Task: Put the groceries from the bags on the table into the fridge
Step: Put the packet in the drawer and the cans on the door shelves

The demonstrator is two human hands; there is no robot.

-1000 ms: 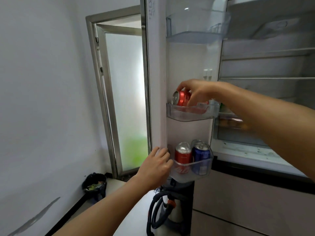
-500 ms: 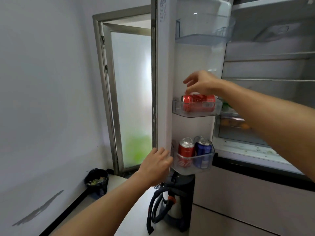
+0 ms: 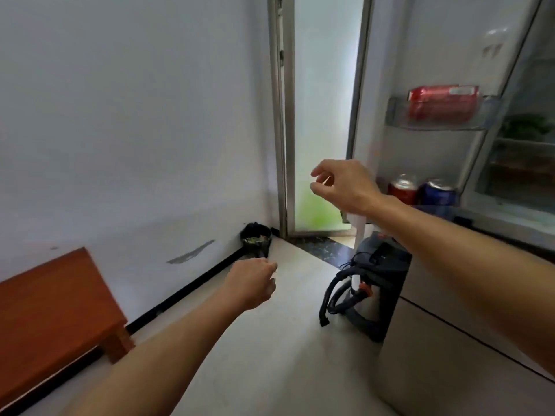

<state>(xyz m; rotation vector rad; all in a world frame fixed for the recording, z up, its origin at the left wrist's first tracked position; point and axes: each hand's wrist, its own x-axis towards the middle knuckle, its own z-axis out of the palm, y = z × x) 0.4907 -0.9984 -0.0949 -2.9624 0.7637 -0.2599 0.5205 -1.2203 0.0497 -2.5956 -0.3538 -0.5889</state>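
The fridge door (image 3: 381,85) stands open at the right. A red can (image 3: 441,103) lies on its side in the middle door shelf (image 3: 396,115). In the lower door shelf a red can (image 3: 404,187) and a blue can (image 3: 440,192) stand upright. My right hand (image 3: 342,187) hangs in the air left of the lower cans, empty, fingers loosely curled and apart. My left hand (image 3: 252,280) is low over the floor, away from the door, holding nothing, fingers loosely curled. The bags and the table top are out of view.
A dark vacuum cleaner with a hose (image 3: 366,283) stands on the floor below the door. A small black bin (image 3: 256,240) sits in the wall corner. A brown wooden bench (image 3: 51,313) is at the left. A frosted glass door (image 3: 324,115) is behind.
My right hand has let go of the red can, which lies in the middle door shelf, and dropped away. My left hand has come off the door edge. The view has swung left and down.
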